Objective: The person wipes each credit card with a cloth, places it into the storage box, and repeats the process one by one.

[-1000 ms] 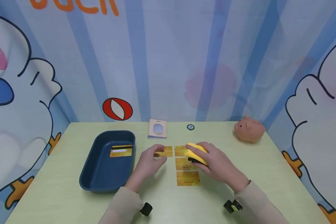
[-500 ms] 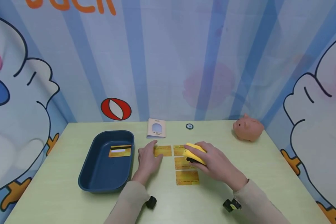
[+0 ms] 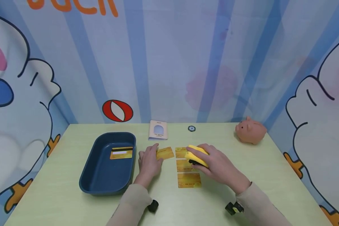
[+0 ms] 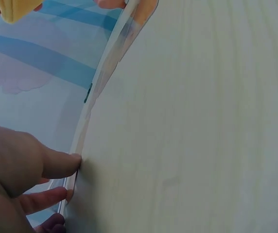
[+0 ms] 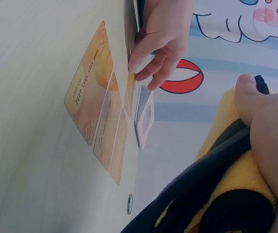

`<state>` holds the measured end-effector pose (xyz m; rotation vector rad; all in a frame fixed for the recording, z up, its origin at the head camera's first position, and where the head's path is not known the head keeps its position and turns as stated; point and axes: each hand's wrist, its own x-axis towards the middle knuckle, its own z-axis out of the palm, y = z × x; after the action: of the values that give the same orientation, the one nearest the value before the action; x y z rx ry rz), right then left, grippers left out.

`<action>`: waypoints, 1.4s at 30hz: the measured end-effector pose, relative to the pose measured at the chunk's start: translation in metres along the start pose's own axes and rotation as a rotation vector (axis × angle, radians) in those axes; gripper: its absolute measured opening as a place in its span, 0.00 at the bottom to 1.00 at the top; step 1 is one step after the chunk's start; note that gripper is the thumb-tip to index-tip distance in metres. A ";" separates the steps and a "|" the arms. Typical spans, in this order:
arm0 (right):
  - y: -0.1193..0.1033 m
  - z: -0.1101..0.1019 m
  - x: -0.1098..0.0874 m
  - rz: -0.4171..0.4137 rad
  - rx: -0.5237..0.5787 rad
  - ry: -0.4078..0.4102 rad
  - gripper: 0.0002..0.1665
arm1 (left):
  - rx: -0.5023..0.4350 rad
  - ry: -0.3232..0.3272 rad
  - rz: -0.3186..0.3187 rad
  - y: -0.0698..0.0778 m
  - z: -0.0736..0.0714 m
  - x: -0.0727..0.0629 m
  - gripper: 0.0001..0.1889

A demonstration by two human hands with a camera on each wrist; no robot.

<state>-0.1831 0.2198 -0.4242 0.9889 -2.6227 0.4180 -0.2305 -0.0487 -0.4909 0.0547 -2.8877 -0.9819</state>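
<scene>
My left hand (image 3: 150,163) pinches the left end of a gold bank card (image 3: 165,153), which sits slightly askew at the table's middle. Thumb and fingertips meet at its edge in the right wrist view, where the card (image 5: 130,92) is seen nearly edge-on. My right hand (image 3: 218,163) grips a soft yellow and black plush thing (image 3: 197,154) above the table; its exact kind cannot be told. Below and beside that hand lie a far gold card (image 3: 180,152), a middle gold card (image 3: 183,165) and a near gold card (image 3: 189,180) in a column, the upper ones partly covered.
To the left stands a dark blue tray (image 3: 101,180), with a gold card (image 3: 121,153) showing its black stripe inside. A pale booklet (image 3: 158,130), a round chip (image 3: 191,128) and a pink piggy bank (image 3: 250,131) line the back, before a printed curtain (image 3: 169,62).
My left hand has come down onto the left card and taken hold of its end. That card has turned slightly out of line. The right hand has stayed nearly still with the plush.
</scene>
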 end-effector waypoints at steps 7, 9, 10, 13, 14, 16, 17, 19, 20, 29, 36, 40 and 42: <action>0.000 0.001 0.001 -0.001 0.000 0.003 0.43 | 0.027 -0.010 -0.028 0.000 0.000 -0.001 0.33; 0.000 0.002 0.001 -0.002 -0.001 0.003 0.42 | 0.038 -0.013 -0.042 0.000 0.000 0.000 0.32; 0.000 0.002 0.001 -0.002 -0.001 0.002 0.42 | 0.044 -0.015 -0.049 0.000 0.000 0.000 0.31; 0.000 0.002 0.001 0.000 0.002 -0.001 0.42 | 0.064 -0.015 -0.068 0.001 0.000 0.001 0.31; 0.000 0.003 0.001 0.000 0.001 -0.001 0.42 | 0.070 -0.014 -0.073 0.001 0.000 0.001 0.31; 0.000 0.003 0.001 0.002 0.003 0.001 0.42 | 0.080 -0.009 -0.078 0.001 0.001 0.002 0.31; 0.000 0.003 0.001 0.002 0.003 0.001 0.42 | 0.082 -0.005 -0.079 0.001 0.001 0.002 0.30; 0.001 0.003 0.001 0.000 0.003 0.002 0.43 | 0.079 0.005 -0.082 0.001 0.001 0.002 0.30; 0.001 0.003 0.001 -0.003 0.002 0.003 0.42 | 0.071 0.011 -0.082 0.001 0.002 0.002 0.29; 0.001 0.001 0.001 -0.023 0.000 0.025 0.42 | 0.043 0.059 -0.047 0.000 0.004 -0.003 0.28; -0.001 0.000 0.001 -0.028 0.003 0.024 0.41 | 0.024 0.064 0.007 0.000 -0.001 -0.007 0.27; -0.002 0.000 0.002 -0.023 0.009 0.024 0.41 | -0.133 0.051 0.036 -0.001 -0.006 -0.009 0.28; -0.002 0.000 0.002 -0.023 0.013 0.026 0.41 | -0.220 0.043 0.048 0.000 -0.010 -0.010 0.28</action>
<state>-0.1832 0.2169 -0.4233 1.0099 -2.5861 0.4400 -0.2201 -0.0543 -0.4840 -0.0086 -2.7108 -1.2653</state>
